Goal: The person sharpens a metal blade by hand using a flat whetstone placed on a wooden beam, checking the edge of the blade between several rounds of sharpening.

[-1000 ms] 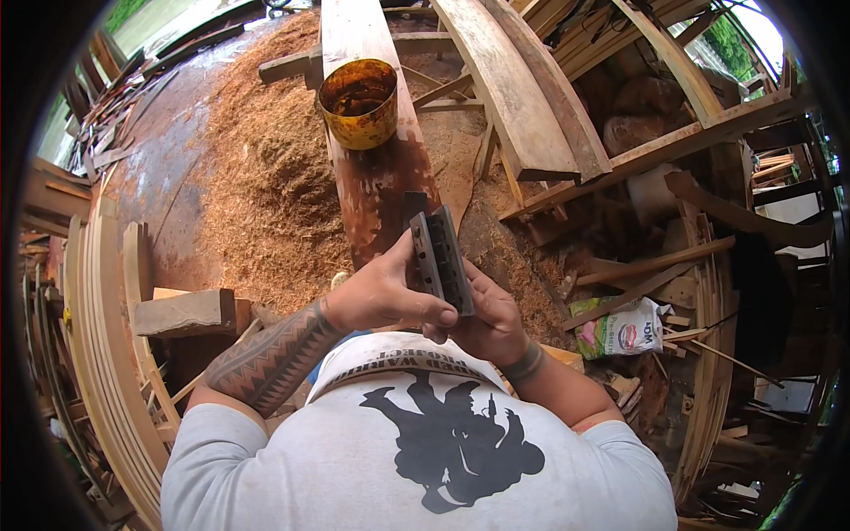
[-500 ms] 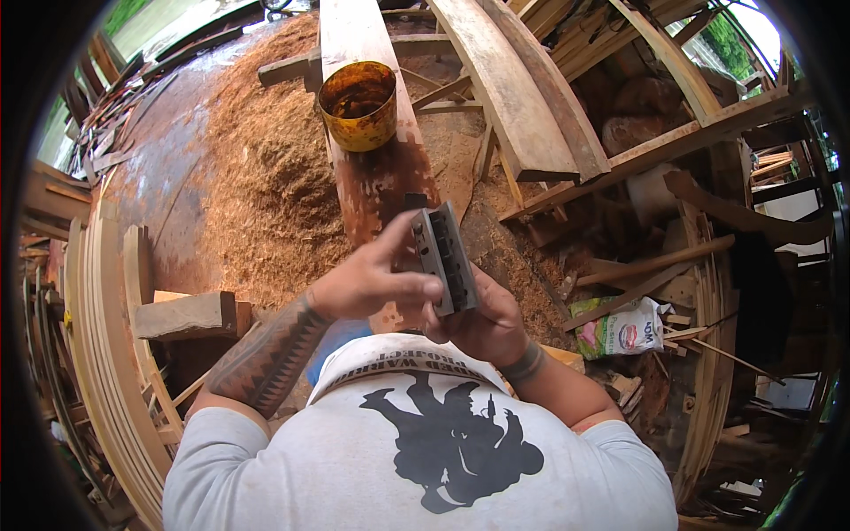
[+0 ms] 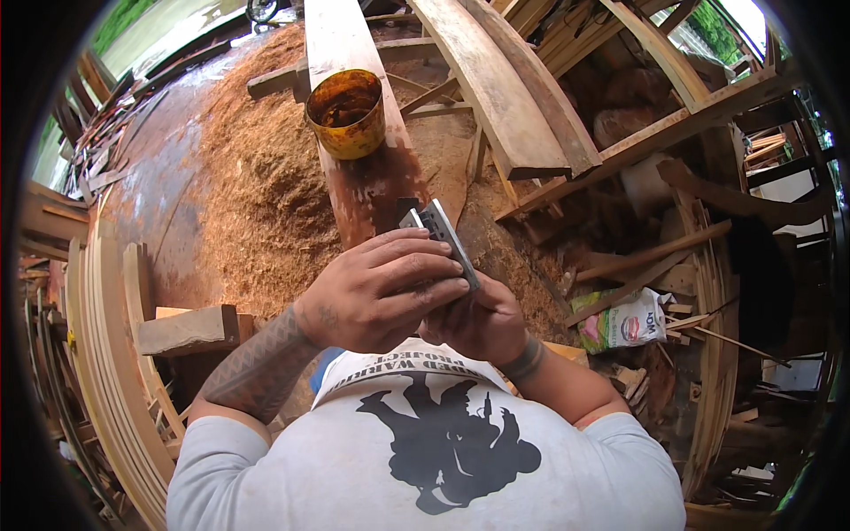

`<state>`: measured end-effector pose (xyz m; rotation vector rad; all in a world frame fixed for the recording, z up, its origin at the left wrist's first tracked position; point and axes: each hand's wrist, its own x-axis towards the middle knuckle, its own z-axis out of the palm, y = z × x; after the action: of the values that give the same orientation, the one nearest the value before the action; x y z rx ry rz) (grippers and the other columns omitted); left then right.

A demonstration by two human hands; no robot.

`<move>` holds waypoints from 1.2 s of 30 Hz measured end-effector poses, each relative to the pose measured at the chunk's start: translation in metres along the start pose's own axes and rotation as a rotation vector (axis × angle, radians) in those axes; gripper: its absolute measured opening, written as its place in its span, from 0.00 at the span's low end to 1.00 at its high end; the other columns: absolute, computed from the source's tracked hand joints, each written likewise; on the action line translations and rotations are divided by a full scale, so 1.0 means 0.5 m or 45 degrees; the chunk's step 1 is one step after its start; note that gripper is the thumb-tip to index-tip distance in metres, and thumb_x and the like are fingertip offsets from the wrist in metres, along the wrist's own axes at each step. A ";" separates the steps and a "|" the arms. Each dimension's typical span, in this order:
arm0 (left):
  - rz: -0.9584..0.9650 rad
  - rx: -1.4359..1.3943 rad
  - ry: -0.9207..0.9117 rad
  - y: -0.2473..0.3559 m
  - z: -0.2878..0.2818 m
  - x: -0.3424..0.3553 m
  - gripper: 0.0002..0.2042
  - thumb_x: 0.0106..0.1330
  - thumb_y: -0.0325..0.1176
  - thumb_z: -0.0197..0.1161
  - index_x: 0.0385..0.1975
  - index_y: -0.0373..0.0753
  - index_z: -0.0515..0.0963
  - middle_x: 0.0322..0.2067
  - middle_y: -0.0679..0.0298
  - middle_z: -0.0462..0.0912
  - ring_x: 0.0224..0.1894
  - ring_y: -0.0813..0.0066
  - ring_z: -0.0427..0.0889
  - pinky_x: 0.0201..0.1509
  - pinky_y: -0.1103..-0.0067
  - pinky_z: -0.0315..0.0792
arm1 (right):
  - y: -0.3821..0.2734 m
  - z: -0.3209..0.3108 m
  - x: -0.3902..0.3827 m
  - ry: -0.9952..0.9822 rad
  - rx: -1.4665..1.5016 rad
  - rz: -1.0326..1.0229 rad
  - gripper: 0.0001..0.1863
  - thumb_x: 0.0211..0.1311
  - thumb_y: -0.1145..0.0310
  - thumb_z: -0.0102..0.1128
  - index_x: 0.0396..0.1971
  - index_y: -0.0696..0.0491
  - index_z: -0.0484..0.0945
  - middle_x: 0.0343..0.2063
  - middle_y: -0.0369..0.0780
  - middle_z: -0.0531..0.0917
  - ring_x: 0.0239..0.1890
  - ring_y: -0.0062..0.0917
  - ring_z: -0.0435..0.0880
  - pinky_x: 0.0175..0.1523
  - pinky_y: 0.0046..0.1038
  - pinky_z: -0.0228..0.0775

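Note:
Held in front of my chest is a grey rectangular metal piece (image 3: pixel 453 241) with a dark slotted middle; its exact kind I cannot make out. My right hand (image 3: pixel 485 329) grips its near right end from below. Across its left face lie the curled fingers of my left hand (image 3: pixel 376 292), covering much of it. Beyond both hands, a yellow round tub (image 3: pixel 359 142), stained dark brown inside, stands on a long plank (image 3: pixel 341 35). The plank's near part, between tub and hands, is wet and reddish brown.
Sawdust (image 3: pixel 257 168) is heaped left of the plank. Thick boards (image 3: pixel 505 106) lean at the far right, with a timber frame beside them. A printed plastic sack (image 3: pixel 624 323) lies at right. Wood strips (image 3: pixel 93 327) and a short timber block (image 3: pixel 188 331) flank my left side.
My left hand has closed over the metal piece, its fingers now covering the face that showed before. The piece has turned slightly. The view has shifted a little.

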<state>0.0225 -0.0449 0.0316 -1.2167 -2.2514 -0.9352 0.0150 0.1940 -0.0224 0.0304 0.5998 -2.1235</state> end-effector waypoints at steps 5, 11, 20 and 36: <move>0.037 0.023 0.048 -0.001 0.005 -0.002 0.21 0.59 0.25 0.76 0.56 0.37 0.90 0.55 0.54 0.89 0.60 0.51 0.91 0.67 0.55 0.84 | 0.005 -0.014 0.002 -0.118 0.053 -0.030 0.24 0.92 0.48 0.41 0.68 0.50 0.73 0.48 0.41 0.86 0.43 0.32 0.89 0.48 0.38 0.81; 0.013 -0.022 0.125 -0.001 0.012 0.001 0.17 0.62 0.26 0.77 0.52 0.37 0.91 0.51 0.56 0.90 0.56 0.53 0.92 0.65 0.57 0.86 | 0.002 -0.024 0.000 -0.124 0.037 -0.027 0.25 0.92 0.49 0.42 0.69 0.52 0.72 0.45 0.43 0.86 0.42 0.32 0.89 0.48 0.39 0.80; 0.005 -0.019 0.182 -0.003 0.018 -0.007 0.17 0.59 0.26 0.79 0.50 0.38 0.90 0.46 0.58 0.89 0.51 0.57 0.91 0.65 0.55 0.85 | 0.002 -0.004 -0.003 -0.060 0.041 0.047 0.25 0.92 0.50 0.41 0.73 0.51 0.69 0.52 0.40 0.84 0.44 0.29 0.87 0.49 0.37 0.78; -0.041 0.042 0.178 -0.002 0.013 -0.010 0.18 0.59 0.30 0.79 0.50 0.38 0.88 0.48 0.59 0.86 0.51 0.55 0.89 0.58 0.59 0.86 | 0.014 -0.010 -0.001 -0.102 -0.030 0.010 0.24 0.91 0.51 0.42 0.71 0.52 0.70 0.50 0.41 0.84 0.43 0.34 0.88 0.48 0.39 0.80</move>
<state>0.0240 -0.0434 0.0237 -1.0700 -2.1734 -0.9605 0.0195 0.1932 -0.0297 -0.0650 0.5762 -2.0992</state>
